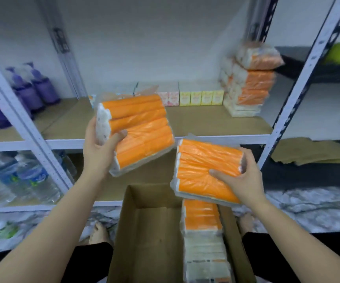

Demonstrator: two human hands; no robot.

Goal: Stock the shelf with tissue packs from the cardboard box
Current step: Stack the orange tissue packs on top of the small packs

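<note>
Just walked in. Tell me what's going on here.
A person is restocking a shelf with orange tissue packs. The left hand grips one pack and the right hand grips another, both lifted above the cardboard box on the floor. More packs remain in the box, and a stack already stands on the shelf's right end.

Two hands (97,148) | two held tissue packs (138,127) | one cardboard box (144,231) | four yellow cartons (201,98) | five stacked packs (251,86)
</note>
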